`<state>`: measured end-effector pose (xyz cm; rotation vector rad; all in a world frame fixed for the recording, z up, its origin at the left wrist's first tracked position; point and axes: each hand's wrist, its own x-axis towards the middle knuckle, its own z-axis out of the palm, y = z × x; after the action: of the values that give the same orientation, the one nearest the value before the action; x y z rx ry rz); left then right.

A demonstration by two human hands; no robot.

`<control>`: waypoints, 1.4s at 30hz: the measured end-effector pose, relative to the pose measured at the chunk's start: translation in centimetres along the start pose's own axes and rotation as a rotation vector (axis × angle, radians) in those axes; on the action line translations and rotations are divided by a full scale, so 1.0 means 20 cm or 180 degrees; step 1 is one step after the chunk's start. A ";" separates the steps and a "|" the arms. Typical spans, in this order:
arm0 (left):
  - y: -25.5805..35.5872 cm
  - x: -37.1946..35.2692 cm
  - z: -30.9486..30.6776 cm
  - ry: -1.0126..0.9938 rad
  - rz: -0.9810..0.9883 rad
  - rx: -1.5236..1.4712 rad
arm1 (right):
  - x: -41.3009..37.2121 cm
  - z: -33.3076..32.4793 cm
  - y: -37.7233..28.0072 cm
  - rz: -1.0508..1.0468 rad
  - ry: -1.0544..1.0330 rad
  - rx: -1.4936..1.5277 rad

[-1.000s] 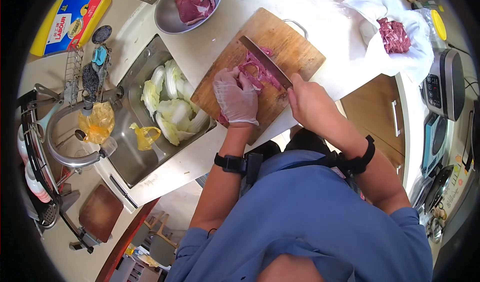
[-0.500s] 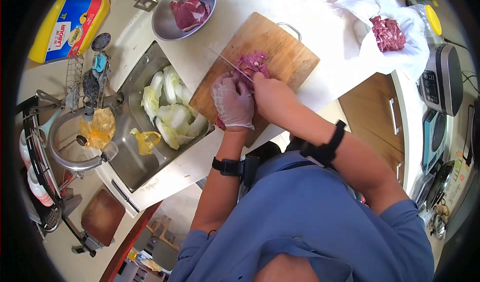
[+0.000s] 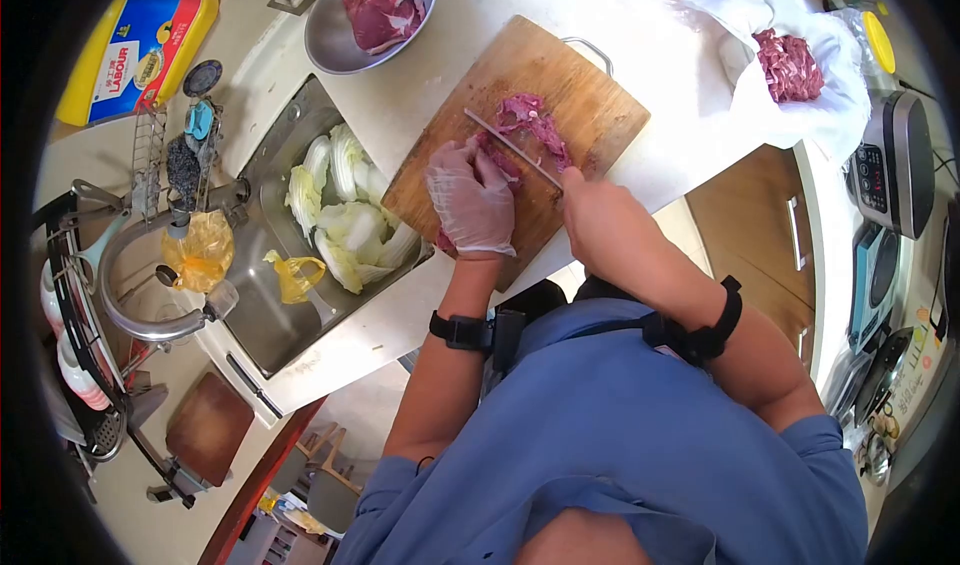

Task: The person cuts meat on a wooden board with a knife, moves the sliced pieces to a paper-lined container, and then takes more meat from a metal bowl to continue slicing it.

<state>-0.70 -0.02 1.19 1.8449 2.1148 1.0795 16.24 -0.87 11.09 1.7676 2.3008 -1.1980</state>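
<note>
A wooden cutting board point(image 3: 600, 115) lies on the white counter. My left hand point(image 3: 470, 198), in a clear glove, presses on a piece of red meat point(image 3: 502, 161) on the board, its fingers curled over the meat. My right hand point(image 3: 605, 220) is closed around the handle of a knife point(image 3: 515, 150). The blade lies slantwise across the meat, just beyond my left fingertips. Cut meat point(image 3: 535, 120) is on the board on the far side of the blade. The knife handle is mostly hidden in my right hand.
A steel bowl point(image 3: 325, 35) with a meat piece stands at the back. Left of the board, a sink point(image 3: 262, 340) holds cabbage point(image 3: 350, 230) and a curved faucet point(image 3: 110, 295). At the right are a white bag point(image 3: 835, 115) with sliced meat and an appliance point(image 3: 900, 165).
My right hand has moved right and toward me, drawing the knife along. The blade now shows more of its length across the meat. My left hand stays on the meat. The view has shifted slightly.
</note>
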 end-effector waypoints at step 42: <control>-0.05 0.03 -0.03 -0.0521 -0.0225 0.0070 | 0.28 0.17 -0.14 -0.0323 0.0569 0.0617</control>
<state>-1.93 0.24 1.28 1.7865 2.0887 0.8618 10.53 1.67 7.83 1.9136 2.4758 -1.3751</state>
